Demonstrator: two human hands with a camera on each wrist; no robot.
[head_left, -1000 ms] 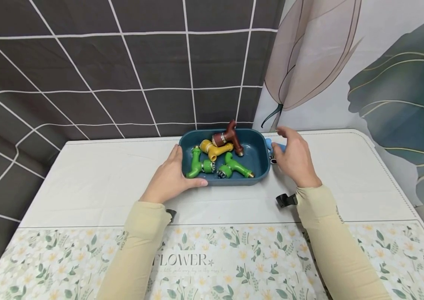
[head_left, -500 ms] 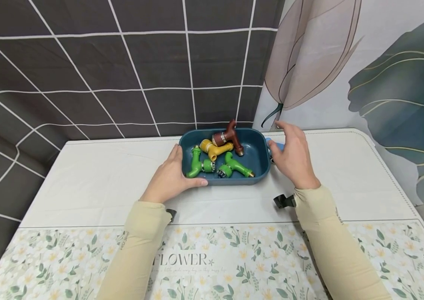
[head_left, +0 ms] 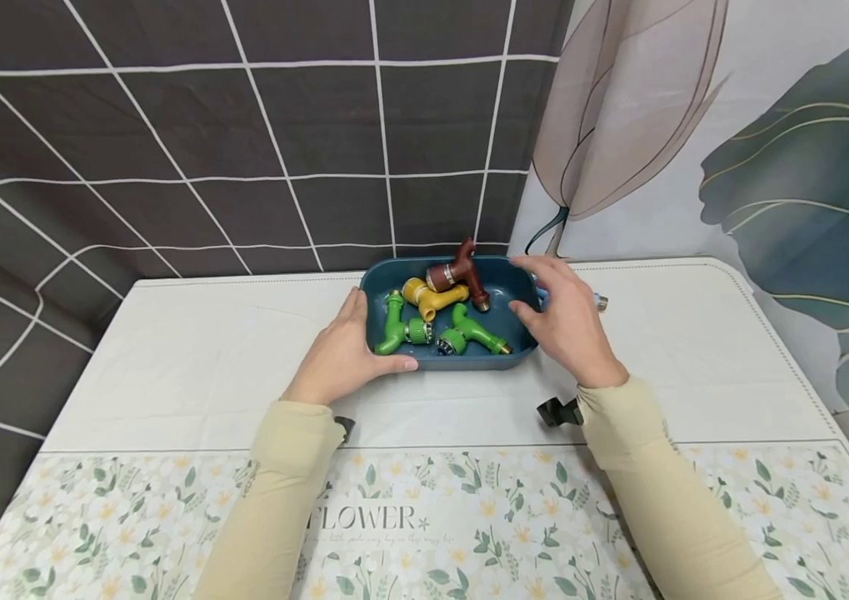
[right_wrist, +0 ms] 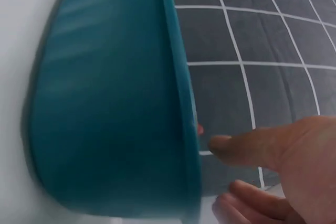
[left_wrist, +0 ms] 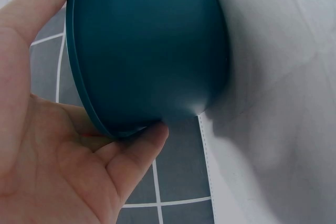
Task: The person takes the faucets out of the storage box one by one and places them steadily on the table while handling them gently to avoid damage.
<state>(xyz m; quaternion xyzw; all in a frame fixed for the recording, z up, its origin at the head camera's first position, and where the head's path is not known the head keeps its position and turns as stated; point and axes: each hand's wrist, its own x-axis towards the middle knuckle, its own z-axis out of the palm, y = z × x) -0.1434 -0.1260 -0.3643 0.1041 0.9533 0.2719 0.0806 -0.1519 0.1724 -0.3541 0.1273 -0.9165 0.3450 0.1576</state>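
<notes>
A dark teal plastic tub (head_left: pixel 510 333) stands on the table. Inside lie a yellow tap (head_left: pixel 435 297), a reddish-brown tap (head_left: pixel 461 275) leaning on the back rim, and two green taps (head_left: pixel 403 327), (head_left: pixel 471 332). My left hand (head_left: pixel 337 354) holds the tub's left end, thumb along the front rim and fingers round the side; the left wrist view shows fingertips against the outer wall. My right hand (head_left: pixel 570 317) hovers at the right end, thumb and fingers apart and nothing between them. Behind it, a light-blue tap with a metal end (head_left: pixel 601 302) is mostly hidden.
The table has a white cloth (head_left: pixel 207 367) with a flower-printed front part (head_left: pixel 394 550). Close behind the tub hangs a dark grid-patterned cloth (head_left: pixel 319 125). A leaf-patterned curtain (head_left: pixel 634 125) hangs at the right.
My right hand has shifted left, from beside the blue tap to over the tub's right end. More of the blue tap's metal end shows at its right. My left hand keeps its hold.
</notes>
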